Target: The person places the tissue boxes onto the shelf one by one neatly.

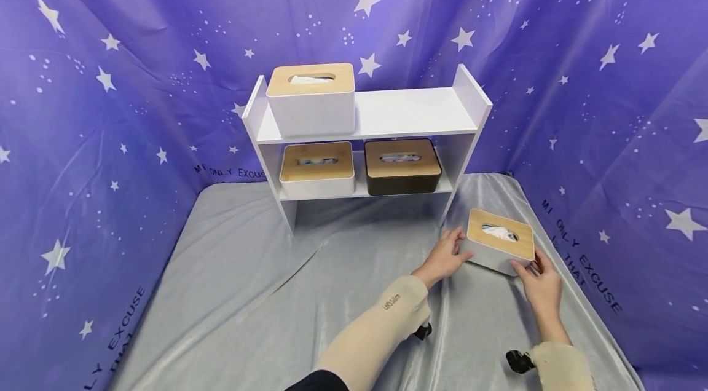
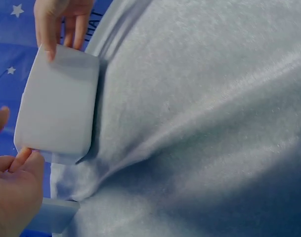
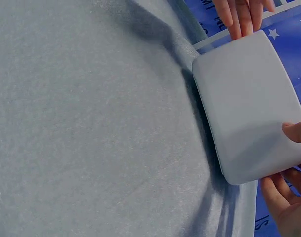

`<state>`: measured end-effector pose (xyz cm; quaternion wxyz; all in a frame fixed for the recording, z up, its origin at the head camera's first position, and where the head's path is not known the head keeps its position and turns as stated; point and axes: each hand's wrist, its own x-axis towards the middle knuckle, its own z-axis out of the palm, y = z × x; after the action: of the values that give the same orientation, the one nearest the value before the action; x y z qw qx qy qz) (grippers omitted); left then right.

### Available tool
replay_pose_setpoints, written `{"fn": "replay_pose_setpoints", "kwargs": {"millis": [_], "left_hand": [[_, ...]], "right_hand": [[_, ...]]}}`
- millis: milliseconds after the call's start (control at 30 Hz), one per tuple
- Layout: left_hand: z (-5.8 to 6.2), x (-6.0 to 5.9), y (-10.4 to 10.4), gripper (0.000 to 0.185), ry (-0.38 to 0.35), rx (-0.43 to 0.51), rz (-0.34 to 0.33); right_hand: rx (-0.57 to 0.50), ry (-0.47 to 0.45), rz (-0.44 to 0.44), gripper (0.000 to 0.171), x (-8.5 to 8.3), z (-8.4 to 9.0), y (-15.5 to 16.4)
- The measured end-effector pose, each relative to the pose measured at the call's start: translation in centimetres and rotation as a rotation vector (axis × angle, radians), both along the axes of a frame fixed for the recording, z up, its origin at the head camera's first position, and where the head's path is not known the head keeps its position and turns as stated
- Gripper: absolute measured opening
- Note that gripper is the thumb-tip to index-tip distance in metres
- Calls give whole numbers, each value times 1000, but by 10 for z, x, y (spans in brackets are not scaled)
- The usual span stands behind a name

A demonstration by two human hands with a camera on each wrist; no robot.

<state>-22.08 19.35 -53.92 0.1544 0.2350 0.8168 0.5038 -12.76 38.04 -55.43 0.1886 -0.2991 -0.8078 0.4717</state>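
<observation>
A white tissue box (image 1: 499,243) with a light wooden lid is located at the lower right of the head view, resting on the grey cloth (image 1: 265,292) that covers the table, just beside the right foot of the white shelf unit (image 1: 387,114). The box is held at its two short ends. The left hand (image 1: 444,257) is placed against the left end, fingers extended along the side wall and the thumb near the upper edge, so that the grip is pressed lightly onto the box. The right hand (image 1: 541,285) is set against the right end, fingers curled round the lower corner, the grip pinching that corner. In the left wrist view the pale underside of the box (image 2: 59,106) is seen at the upper left, with fingertips (image 2: 51,34) on its far end. In the right wrist view the box (image 3: 251,103) is seen at the right, fingers (image 3: 239,17) at its top edge. A second white box (image 1: 311,99) stands on the top shelf at the left. On the lower shelf a white box (image 1: 316,169) and a dark brown box (image 1: 402,165) are set side by side.
</observation>
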Motion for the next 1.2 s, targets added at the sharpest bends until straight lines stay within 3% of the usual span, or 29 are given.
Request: {"fn": "replay_pose_setpoints", "kwargs": {"millis": [167, 367, 600, 800, 1033, 1200], "left_hand": [[2, -2, 0, 42, -9, 131, 75], [5, -5, -5, 37, -19, 224, 120], [17, -8, -11, 31, 34, 327, 154], [34, -8, -19, 27, 142, 368, 169], [50, -6, -31, 26, 164, 399, 202], [57, -5, -40, 25, 170, 437, 212]], "right_hand": [[47, 10, -14, 63, 1, 5, 2], [79, 29, -32, 63, 0, 17, 0], [68, 182, -34, 59, 1, 33, -7], [75, 292, 1, 59, 1, 49, -14], [96, 375, 26, 59, 0, 63, -23], [101, 383, 33, 58, 1, 72, -30]]}}
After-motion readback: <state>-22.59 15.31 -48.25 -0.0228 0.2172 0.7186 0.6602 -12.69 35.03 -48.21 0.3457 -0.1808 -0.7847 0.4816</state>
